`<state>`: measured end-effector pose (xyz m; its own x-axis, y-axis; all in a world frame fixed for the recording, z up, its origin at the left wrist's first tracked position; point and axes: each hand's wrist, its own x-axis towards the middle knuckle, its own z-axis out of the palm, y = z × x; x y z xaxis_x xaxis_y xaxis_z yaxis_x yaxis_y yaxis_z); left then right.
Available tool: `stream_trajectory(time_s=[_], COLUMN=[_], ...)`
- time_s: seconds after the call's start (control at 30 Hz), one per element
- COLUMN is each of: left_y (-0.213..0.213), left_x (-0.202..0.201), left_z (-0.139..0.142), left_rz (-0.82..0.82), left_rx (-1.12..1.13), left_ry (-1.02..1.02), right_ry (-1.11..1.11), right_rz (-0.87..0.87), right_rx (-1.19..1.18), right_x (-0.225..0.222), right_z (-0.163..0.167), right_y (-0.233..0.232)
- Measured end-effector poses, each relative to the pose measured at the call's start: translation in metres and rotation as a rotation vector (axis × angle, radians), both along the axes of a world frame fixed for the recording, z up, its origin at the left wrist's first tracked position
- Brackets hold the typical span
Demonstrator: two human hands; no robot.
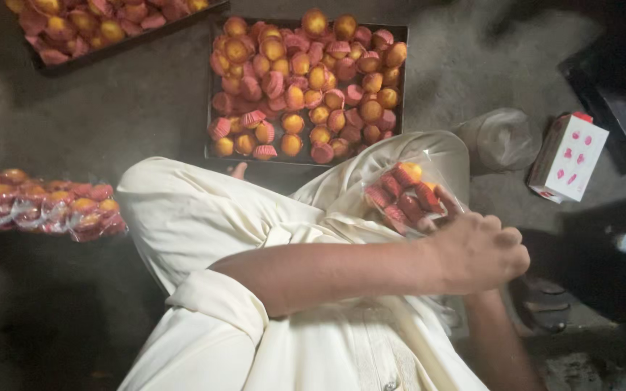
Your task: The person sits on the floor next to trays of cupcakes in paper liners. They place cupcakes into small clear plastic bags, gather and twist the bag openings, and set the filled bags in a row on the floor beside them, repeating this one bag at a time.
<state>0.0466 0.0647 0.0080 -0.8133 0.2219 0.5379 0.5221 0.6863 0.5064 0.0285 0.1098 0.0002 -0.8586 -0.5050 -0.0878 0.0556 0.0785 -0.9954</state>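
Observation:
A small clear plastic bag of cupcakes [403,194], orange cakes in red paper cups, rests on my knee over cream-coloured clothing. My left hand [481,250] reaches across my lap and is closed into a fist at the bag's near end, with a finger lying against the plastic. My right forearm [498,344] rises from the lower right and ends beneath the left fist. The right hand itself is hidden, so its grip cannot be made out.
A dark tray [403,43] heaped with several loose cupcakes lies on the floor ahead. A second tray [74,64] sits at the top left. Filled cupcake bags [38,206] lie at the left. A crumpled clear plastic bag [501,137] and a white carton [568,157] stand at the right.

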Motion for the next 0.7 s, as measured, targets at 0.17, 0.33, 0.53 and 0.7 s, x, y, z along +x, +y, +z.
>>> stream_trajectory(time_s=[0.17, 0.33, 0.53, 0.7], left_y=[0.007, 0.003, 0.000, -0.010], left_x=[0.009, 0.012, 0.008, 0.004], left_z=[0.005, 0.009, 0.013, 0.020], left_rz=[-0.028, -0.013, 0.041, 0.162], left_rx=[-0.018, -0.061, -0.074, -0.091], left_ry=[-0.049, -0.075, -0.034, -0.004], right_ry=[-0.176, -0.230, -0.272, 0.456], right_rz=[-0.100, -0.147, -0.237, -0.048], right_rx=[-0.125, -0.169, -0.185, 0.361], right_x=[0.001, 0.003, 0.002, 0.014], right_z=[-0.002, -0.008, -0.021, -0.034], right_y=[0.003, -0.002, 0.006, 0.047])
